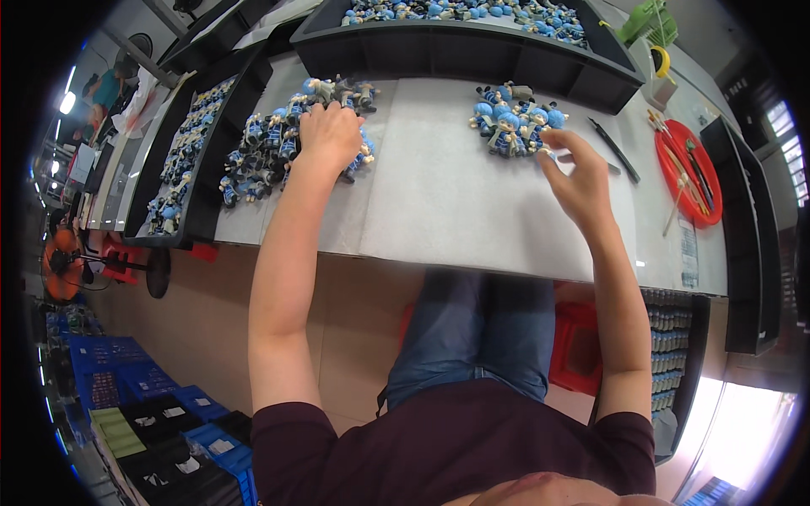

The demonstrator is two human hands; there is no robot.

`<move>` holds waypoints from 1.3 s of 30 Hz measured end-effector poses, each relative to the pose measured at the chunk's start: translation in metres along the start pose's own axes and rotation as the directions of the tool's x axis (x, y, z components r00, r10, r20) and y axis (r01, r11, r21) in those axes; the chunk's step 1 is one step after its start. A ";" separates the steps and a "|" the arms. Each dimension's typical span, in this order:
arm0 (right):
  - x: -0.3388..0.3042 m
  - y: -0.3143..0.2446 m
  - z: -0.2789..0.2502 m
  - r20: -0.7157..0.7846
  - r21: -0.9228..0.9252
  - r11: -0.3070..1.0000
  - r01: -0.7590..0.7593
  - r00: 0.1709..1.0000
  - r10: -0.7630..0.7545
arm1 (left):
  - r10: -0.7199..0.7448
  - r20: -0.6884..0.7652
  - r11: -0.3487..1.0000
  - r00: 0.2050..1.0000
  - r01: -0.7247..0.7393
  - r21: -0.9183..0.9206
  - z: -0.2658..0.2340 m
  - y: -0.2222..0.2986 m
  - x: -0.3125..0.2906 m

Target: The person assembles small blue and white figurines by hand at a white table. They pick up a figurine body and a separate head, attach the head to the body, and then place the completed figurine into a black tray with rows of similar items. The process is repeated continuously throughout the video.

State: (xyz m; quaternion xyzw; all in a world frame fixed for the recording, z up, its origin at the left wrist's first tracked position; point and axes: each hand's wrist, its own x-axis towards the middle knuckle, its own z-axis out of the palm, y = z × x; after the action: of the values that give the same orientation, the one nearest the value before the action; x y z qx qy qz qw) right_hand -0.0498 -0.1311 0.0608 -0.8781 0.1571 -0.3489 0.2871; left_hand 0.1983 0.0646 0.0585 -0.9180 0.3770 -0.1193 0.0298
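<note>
Pale tabletop (pixel 660 243); black tray (pixel 472 55) across far side; larger figurine pile (pixel 272 131) at left; smaller figurine cluster (pixel 504 126) at right; right hand (pixel 584 181) at cluster's near edge, digits apart; left hand (pixel 332 135) over pile, grip hidden, cannot tell

No lettering, number or sign can be read — all too small or blurred.
</note>
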 end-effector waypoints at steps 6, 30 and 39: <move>0.037 0.011 0.039 0.052 -0.205 0.974 0.096 0.995 -0.087 | 0.030 -0.119 1.000 0.992 -0.031 -0.002 -0.002 -0.004 -0.001; -0.067 -0.031 0.034 -0.048 0.421 0.901 -0.101 0.990 0.133 | 0.313 0.052 -0.473 0.948 0.203 -0.857 0.013 0.134 -0.098; -0.081 -0.025 0.030 0.318 0.652 0.646 -0.396 0.917 0.241 | 0.223 0.118 -0.685 0.968 0.242 -0.688 0.013 0.130 -0.098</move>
State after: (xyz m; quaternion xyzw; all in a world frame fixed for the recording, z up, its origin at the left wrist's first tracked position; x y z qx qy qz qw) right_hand -0.0846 -0.0612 0.0158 -0.6899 0.1343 -0.2346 0.6716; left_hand 0.0450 0.0399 0.0082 -0.3926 0.2363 0.4170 -0.7850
